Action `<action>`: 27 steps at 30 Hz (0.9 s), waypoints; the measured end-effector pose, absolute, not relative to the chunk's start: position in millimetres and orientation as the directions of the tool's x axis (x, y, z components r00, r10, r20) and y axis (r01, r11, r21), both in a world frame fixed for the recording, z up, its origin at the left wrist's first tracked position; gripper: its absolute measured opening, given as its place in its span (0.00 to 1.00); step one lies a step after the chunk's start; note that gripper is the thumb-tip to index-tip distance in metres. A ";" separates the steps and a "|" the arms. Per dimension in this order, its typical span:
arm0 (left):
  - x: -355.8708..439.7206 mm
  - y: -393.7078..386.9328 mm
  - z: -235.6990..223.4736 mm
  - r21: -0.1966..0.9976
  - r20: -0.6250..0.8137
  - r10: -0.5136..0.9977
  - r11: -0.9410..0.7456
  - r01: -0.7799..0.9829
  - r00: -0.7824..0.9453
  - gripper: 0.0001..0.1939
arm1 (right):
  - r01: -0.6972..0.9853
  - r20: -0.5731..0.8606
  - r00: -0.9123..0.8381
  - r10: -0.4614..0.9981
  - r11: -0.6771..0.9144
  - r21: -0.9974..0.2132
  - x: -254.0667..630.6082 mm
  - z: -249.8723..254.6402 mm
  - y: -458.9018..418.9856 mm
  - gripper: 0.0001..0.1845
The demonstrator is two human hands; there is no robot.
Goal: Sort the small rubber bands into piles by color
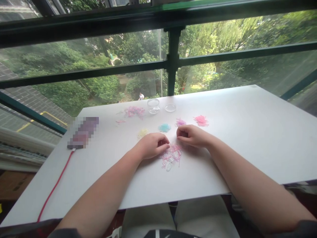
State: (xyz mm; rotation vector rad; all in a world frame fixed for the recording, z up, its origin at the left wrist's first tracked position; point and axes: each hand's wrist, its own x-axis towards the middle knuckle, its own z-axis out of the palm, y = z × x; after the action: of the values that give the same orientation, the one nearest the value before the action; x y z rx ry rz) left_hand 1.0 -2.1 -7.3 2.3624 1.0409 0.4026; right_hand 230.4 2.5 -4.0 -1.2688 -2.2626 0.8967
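A mixed pile of thin pastel loops that look like small rubber bands (170, 157) lies near the middle of the white table. My left hand (154, 145) rests at its upper left, fingers curled and tips close together at the bands; whatever is between them is too small to make out. Just above and right of that pile is my right hand (192, 135), closed in a pinch whose contents I cannot see. Beyond the hands sit single-colour heaps: yellow bands (142, 133), blue bands (164, 127), purple bands (180, 122) and pink bands (201, 120).
Farther back lie a larger pink-purple heap (134, 112), a clear round container (153, 106) and a clear round lid (170, 107). At the left, a blurred-out phone (83, 132) has a red cable (56, 183) running to the front edge. Windows border the table's far side.
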 end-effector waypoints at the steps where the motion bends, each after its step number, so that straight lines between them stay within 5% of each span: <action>1: 1.0 -2.2 -7.2 0.578 0.055 0.749 -0.563 0.590 0.661 0.08 | 0.603 0.034 -0.512 0.858 0.387 -0.697 230.1 -4.1 2.4 0.01; 27: 4.3 -2.8 -8.9 0.648 0.111 0.804 -0.505 0.570 0.585 0.09 | 0.400 0.085 -0.551 0.830 0.352 -0.846 212.1 -11.5 -0.5 0.04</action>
State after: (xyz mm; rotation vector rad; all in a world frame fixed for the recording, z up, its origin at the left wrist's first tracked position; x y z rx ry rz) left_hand 4.3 -2.8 -8.9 2.2537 1.0890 0.5455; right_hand 212.1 -0.5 -11.5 -1.0679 -2.1081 1.1090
